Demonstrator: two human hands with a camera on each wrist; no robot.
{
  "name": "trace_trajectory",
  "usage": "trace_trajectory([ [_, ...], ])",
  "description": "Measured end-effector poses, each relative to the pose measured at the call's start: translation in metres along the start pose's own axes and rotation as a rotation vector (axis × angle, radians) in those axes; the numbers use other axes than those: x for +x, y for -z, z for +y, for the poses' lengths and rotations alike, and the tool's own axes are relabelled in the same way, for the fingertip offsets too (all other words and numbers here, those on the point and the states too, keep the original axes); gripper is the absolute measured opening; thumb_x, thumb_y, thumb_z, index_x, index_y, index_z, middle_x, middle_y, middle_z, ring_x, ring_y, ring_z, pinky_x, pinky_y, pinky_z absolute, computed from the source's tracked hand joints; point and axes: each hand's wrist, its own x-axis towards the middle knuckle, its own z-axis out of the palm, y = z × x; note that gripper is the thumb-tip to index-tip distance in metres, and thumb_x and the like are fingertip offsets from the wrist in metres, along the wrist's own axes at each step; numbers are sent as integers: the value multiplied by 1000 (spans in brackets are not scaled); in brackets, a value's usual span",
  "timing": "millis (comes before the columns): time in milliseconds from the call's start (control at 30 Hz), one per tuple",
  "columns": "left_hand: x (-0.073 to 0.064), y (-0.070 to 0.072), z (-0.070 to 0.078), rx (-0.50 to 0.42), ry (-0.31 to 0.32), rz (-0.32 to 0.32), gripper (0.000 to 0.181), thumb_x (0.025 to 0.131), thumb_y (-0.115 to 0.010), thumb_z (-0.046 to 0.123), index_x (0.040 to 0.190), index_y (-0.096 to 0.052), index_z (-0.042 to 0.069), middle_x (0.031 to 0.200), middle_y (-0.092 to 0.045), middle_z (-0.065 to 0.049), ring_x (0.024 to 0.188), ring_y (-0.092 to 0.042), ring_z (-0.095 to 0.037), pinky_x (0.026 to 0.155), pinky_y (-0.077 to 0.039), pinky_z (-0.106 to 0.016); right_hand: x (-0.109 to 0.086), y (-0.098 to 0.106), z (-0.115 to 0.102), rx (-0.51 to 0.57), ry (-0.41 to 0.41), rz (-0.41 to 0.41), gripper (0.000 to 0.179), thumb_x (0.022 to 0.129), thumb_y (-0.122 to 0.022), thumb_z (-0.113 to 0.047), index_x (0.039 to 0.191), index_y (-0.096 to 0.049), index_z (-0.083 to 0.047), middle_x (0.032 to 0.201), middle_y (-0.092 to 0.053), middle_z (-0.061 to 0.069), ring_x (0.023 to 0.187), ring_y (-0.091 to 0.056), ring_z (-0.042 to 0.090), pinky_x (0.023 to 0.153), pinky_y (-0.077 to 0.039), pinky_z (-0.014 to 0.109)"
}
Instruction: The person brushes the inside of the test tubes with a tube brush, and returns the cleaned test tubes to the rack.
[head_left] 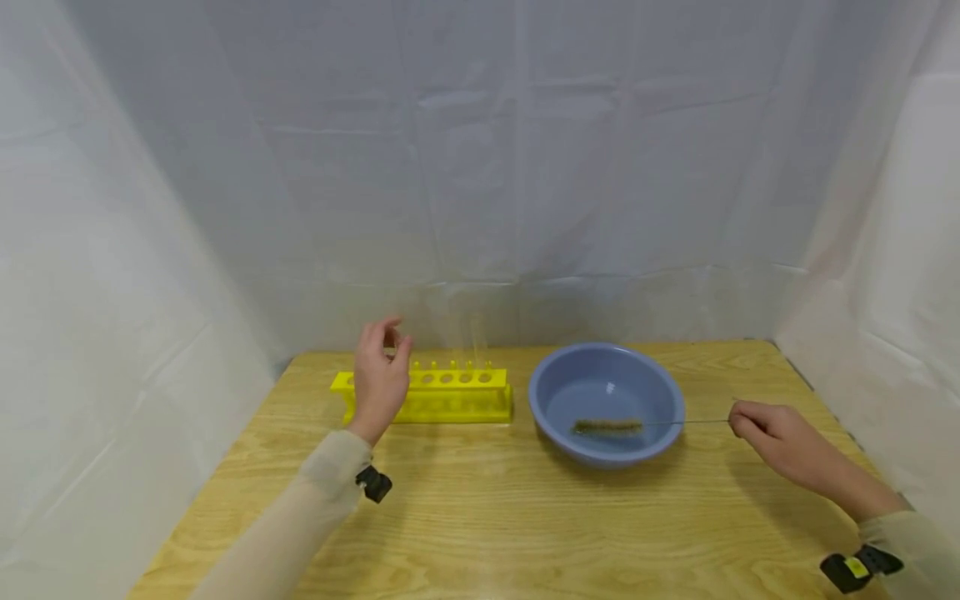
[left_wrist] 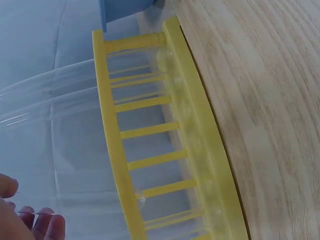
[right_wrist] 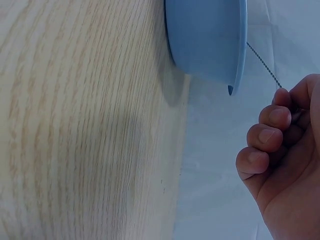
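Above the left part of the yellow test tube rack (head_left: 450,408), my left hand (head_left: 381,371) pinches a clear test tube between thumb and fingertips. In the left wrist view, its faint rounded end (left_wrist: 141,198) is right at the rack's top bar. Clear test tubes (left_wrist: 55,102) also stand in the rack at the end nearer the basin. My right hand (head_left: 783,442) grips the thin twisted wire handle (right_wrist: 265,65) of a test tube brush. The brush's brown bristles (head_left: 607,427) are over the inside of the blue basin (head_left: 551,425), its wire crossing the rim.
A wood-grain table (head_left: 465,517) carries the rack and, to its right, the basin. White plastic sheeting (head_left: 480,183) hangs behind the table and on both sides. Short yellow pegs (head_left: 453,365) line the back of the rack.
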Motion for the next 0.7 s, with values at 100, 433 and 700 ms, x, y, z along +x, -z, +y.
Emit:
trace_trajectory([
  [100, -2, 1, -1, 83, 42, 11, 35, 102, -61, 27, 134, -58, 13, 107, -57, -6, 101, -58, -24, 84, -50, -43, 0, 0, 0, 7, -6, -7, 31, 107, -46, -8, 80, -48, -21, 65, -34, -13, 53, -28, -1, 48, -30, 26],
  [433, -3, 1, -3, 355, 23, 58, 37, 98, -64, 30, 131, -60, 14, 103, -75, -4, 76, -69, -21, 57, -49, -38, 0, -2, 1, 17, -16, -25, 29, 106, -47, -7, 81, -49, -21, 66, -36, -12, 53, -29, -1, 49, -30, 27],
  [700, -4, 0, -8, 431, 3, 14, 36, 99, -62, 28, 130, -61, 10, 106, -76, -8, 40, -42, -14, 42, -33, -31, -1, -3, 3, 13, -12, -15, 30, 106, -48, -7, 80, -49, -21, 65, -35, -12, 52, -29, 0, 48, -29, 27],
])
